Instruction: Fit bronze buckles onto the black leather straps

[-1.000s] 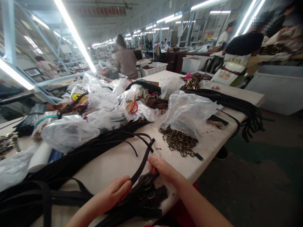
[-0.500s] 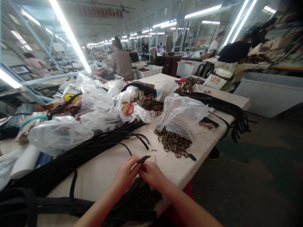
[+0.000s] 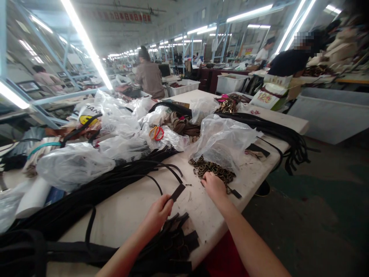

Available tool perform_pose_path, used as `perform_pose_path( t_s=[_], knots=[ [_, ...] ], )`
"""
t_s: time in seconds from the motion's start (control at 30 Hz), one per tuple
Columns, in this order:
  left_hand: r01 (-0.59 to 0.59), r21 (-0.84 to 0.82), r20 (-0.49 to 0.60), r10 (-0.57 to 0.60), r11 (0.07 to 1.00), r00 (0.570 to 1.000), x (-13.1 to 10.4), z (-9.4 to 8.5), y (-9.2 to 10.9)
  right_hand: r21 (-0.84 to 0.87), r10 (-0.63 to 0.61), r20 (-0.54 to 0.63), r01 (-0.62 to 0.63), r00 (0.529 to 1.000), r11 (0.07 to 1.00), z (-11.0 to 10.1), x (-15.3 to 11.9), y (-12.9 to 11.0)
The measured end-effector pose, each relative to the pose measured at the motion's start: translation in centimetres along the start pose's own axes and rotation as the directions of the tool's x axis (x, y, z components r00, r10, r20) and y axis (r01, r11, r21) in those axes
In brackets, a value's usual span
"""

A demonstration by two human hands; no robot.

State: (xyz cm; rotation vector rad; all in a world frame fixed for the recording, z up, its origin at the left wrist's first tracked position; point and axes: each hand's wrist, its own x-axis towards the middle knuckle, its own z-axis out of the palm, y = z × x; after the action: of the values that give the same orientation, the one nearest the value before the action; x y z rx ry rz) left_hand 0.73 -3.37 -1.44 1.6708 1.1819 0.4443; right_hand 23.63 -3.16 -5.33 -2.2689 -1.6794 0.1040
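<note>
My left hand [image 3: 160,211] is closed round a black strap [image 3: 177,192], whose flat cut end sticks out past the thumb. Further right, my right hand [image 3: 213,186] touches the near edge of a heap of bronze-coloured metal buckles [image 3: 215,167]. Its fingers are bent together; what lies between the fingertips is hidden. A clear plastic bag [image 3: 223,132] partly covers the heap. Below my left hand lies a bundle of black straps with buckles [image 3: 175,242] at the table's near edge. A short black strap piece [image 3: 236,194] rests just right of the heap.
Long black straps [image 3: 86,192] run across the left of the white table [image 3: 115,215]. Plastic bags [image 3: 76,161] and red-and-orange-handled scissors [image 3: 156,133] lie behind. More black straps [image 3: 288,148] hang over the right edge. A large bin [image 3: 331,115] and several people stand beyond.
My hands were together at the strap end. My right hand has left it and moved right and forward to the buckle heap, while my left hand keeps the strap.
</note>
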Motion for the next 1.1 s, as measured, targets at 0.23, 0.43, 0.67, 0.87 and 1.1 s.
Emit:
perform_pose_path(
  t_s=[0.23, 0.43, 0.67, 0.87, 1.1],
  knots=[
    [0.15, -0.39, 0.031, -0.15, 0.909, 0.988, 0.1, -0.6, 2.7, 0.323, -0.392, -0.249, 0.457, 0.886, 0.828, -2.0, -3.3, -5.2],
    [0.222, -0.603, 0.129, -0.181, 0.767, 0.975, -0.1, -0.8, 1.9, 0.408, -0.466, -0.223, 0.516, 0.856, 0.753, -1.3, -5.7, -8.2],
    [0.141, -0.429, 0.039, -0.138, 0.892, 0.99, -0.6, -1.6, 2.3, 0.925, -0.186, 0.085, -0.009, 0.979, 0.379, -1.6, -5.9, -7.5],
    [0.098, -0.245, 0.003, -0.101, 0.964, 0.995, -0.4, -1.2, 1.8, 0.923, -0.293, 0.384, -0.353, 0.876, 0.154, -2.5, -5.5, -8.2],
    [0.052, -0.194, -0.022, -0.057, 0.98, 0.998, 0.0, -1.2, 0.9, 0.916, -0.272, 0.398, -0.395, 0.876, 0.068, -2.0, -5.5, -8.2]
  ],
)
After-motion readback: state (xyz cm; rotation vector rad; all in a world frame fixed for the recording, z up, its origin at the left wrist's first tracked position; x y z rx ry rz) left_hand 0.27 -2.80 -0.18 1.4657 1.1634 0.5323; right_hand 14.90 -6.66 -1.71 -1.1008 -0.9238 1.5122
